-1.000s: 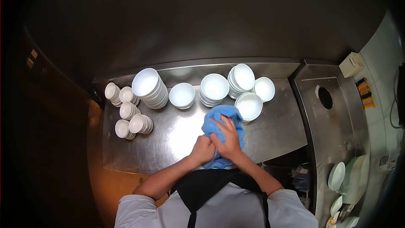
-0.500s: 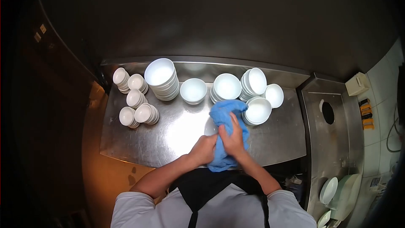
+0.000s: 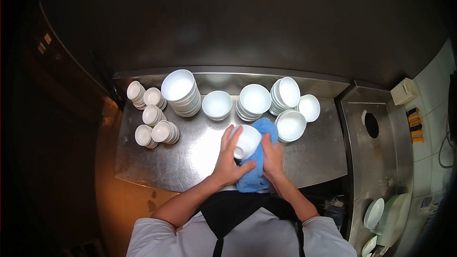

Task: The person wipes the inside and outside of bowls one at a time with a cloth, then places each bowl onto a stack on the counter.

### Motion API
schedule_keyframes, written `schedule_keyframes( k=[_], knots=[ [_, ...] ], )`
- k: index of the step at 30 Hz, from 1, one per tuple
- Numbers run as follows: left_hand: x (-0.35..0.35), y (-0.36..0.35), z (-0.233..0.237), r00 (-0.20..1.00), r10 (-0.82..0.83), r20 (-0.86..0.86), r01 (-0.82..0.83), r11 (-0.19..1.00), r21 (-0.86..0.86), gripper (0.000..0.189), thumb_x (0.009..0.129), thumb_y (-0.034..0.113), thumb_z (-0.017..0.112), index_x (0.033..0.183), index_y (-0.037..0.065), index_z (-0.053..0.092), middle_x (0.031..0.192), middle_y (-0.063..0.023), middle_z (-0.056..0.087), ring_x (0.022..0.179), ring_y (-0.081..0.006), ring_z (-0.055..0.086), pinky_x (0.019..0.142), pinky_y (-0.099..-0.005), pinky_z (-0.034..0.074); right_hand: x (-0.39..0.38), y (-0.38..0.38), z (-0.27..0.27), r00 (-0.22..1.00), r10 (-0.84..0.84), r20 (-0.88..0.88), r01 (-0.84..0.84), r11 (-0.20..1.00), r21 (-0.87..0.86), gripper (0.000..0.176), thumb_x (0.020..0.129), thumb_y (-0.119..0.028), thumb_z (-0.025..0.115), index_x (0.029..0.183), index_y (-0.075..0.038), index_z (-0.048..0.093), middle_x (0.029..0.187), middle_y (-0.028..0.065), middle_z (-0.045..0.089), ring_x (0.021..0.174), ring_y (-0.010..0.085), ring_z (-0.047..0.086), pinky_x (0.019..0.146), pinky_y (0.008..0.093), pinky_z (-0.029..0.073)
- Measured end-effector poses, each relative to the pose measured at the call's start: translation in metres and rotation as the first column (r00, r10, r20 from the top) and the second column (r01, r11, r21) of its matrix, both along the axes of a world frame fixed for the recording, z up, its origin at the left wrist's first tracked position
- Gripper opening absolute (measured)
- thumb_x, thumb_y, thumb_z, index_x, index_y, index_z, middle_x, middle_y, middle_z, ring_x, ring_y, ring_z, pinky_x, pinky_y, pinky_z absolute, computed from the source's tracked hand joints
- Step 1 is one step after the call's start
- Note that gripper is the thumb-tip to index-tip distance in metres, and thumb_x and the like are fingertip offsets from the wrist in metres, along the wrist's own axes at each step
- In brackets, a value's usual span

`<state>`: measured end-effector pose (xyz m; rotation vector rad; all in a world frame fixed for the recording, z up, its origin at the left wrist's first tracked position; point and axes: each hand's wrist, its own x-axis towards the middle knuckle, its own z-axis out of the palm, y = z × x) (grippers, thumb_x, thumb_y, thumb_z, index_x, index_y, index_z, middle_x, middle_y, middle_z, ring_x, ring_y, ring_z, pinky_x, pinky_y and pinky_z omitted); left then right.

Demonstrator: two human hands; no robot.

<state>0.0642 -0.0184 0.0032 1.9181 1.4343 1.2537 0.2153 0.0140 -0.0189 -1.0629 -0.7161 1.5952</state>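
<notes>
A small white bowl is tipped on its side, its foot facing me. My left hand grips it from the left, fingers along its side and the thumb stretched toward the cloth. My right hand is closed on a blue cloth, which is bunched against the right side of the bowl and hangs toward the counter's front edge. Just beyond my hands stands a stack of white bowls, with a lone-looking bowl to its left.
On the steel counter, several stacks of small cups stand at left beside a tall bowl stack. More bowls stand at right. A sink unit adjoins on the right, with oval dishes near it.
The bowl, mostly covered by the cloth before, has turned and now shows its outside and foot. My left hand has opened out around it, and my right hand has shifted slightly right.
</notes>
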Motion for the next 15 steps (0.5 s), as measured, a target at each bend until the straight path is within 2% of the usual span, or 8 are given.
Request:
schedule_keyframes(
  k=[2, 3, 5, 9, 10, 12, 13, 15],
  knots=[
    [0.003, 0.003, -0.012, 0.808, 0.007, 0.589, 0.171, 0.954, -0.246, 0.071, 0.085, 0.029, 0.068, 0.143, 0.003, 0.036, 0.136, -0.0187, 0.047, 0.12, -0.0286, 0.051, 0.103, -0.0359, 0.039, -0.009, -0.017, -0.008, 0.985, 0.044, -0.168, -0.054, 0.997, -0.056, 0.046, 0.095, -0.042, 0.06, 0.118, -0.001, 0.058, 0.114, 0.013, 0.063, 0.101, 0.0211, 0.061, 0.089, 0.0337, 0.048],
    [0.004, 0.005, -0.015, 0.589, 0.078, 0.804, 0.301, 0.902, -0.309, 0.069, 0.086, 0.026, 0.068, 0.143, 0.004, 0.036, 0.134, -0.0181, 0.047, 0.118, -0.0288, 0.052, 0.102, -0.0357, 0.04, -0.013, -0.023, -0.01, 0.989, 0.126, 0.076, -0.141, 0.961, 0.239, 0.045, 0.094, -0.04, 0.062, 0.116, -0.001, 0.059, 0.114, 0.0153, 0.062, 0.102, 0.0246, 0.061, 0.09, 0.0349, 0.047],
    [-0.005, 0.01, -0.013, 0.408, 0.17, 0.897, 0.455, 0.814, -0.361, 0.059, 0.089, 0.034, 0.06, 0.136, 0.004, 0.043, 0.123, -0.0189, 0.057, 0.113, -0.0295, 0.057, 0.1, -0.0368, 0.044, -0.017, -0.03, -0.009, 0.832, 0.041, 0.553, -0.454, 0.624, 0.636, 0.042, 0.092, -0.036, 0.066, 0.113, 0.0, 0.06, 0.115, 0.02, 0.062, 0.104, 0.0315, 0.061, 0.091, 0.0374, 0.047],
    [-0.024, 0.023, -0.013, 0.06, 0.391, 0.919, 0.729, 0.612, -0.307, 0.059, 0.093, 0.052, 0.043, 0.125, 0.005, 0.057, 0.117, -0.0169, 0.063, 0.109, -0.0291, 0.06, 0.101, -0.0419, 0.045, 0.005, -0.01, 0.0, 0.735, -0.028, 0.678, -0.629, 0.344, 0.697, 0.028, 0.089, -0.024, 0.069, 0.103, -0.001, 0.064, 0.103, 0.0217, 0.065, 0.094, 0.0383, 0.064, 0.087, 0.0411, 0.049],
    [-0.023, 0.026, -0.013, -0.025, 0.429, 0.903, 0.733, 0.623, -0.275, 0.058, 0.095, 0.052, 0.04, 0.126, 0.006, 0.056, 0.12, -0.0166, 0.062, 0.111, -0.0298, 0.059, 0.103, -0.0435, 0.044, 0.011, -0.008, 0.002, 0.727, -0.037, 0.685, -0.603, 0.442, 0.664, 0.025, 0.088, -0.021, 0.069, 0.1, 0.001, 0.065, 0.097, 0.0188, 0.067, 0.089, 0.0378, 0.065, 0.084, 0.0426, 0.051],
    [-0.027, 0.028, -0.016, -0.215, 0.476, 0.853, 0.803, 0.583, -0.123, 0.061, 0.097, 0.054, 0.036, 0.13, 0.007, 0.054, 0.13, -0.0146, 0.058, 0.121, -0.0317, 0.054, 0.108, -0.0502, 0.037, 0.011, -0.003, 0.019, 0.912, -0.078, 0.403, -0.173, 0.817, 0.55, 0.025, 0.088, -0.02, 0.068, 0.101, 0.002, 0.065, 0.098, 0.0192, 0.067, 0.09, 0.0377, 0.065, 0.083, 0.0425, 0.051],
    [-0.027, 0.028, -0.017, -0.192, 0.473, 0.86, 0.805, 0.577, -0.138, 0.061, 0.097, 0.055, 0.036, 0.131, 0.008, 0.053, 0.131, -0.0145, 0.057, 0.122, -0.0319, 0.053, 0.108, -0.0506, 0.037, 0.01, -0.001, 0.026, 0.953, -0.16, 0.258, 0.049, 0.921, 0.387, 0.026, 0.088, -0.02, 0.067, 0.102, 0.002, 0.065, 0.099, 0.0194, 0.066, 0.09, 0.0376, 0.065, 0.082, 0.0424, 0.051],
    [-0.026, 0.026, -0.015, -0.141, 0.47, 0.871, 0.807, 0.564, -0.174, 0.061, 0.097, 0.055, 0.036, 0.132, 0.009, 0.053, 0.134, -0.0143, 0.056, 0.124, -0.0321, 0.052, 0.108, -0.0513, 0.036, 0.002, 0.002, 0.017, 0.9, -0.265, 0.346, -0.011, 0.78, 0.626, 0.042, 0.092, -0.034, 0.061, 0.11, 0.003, 0.062, 0.105, 0.0234, 0.063, 0.093, 0.0376, 0.064, 0.086, 0.0441, 0.05]
  ],
)
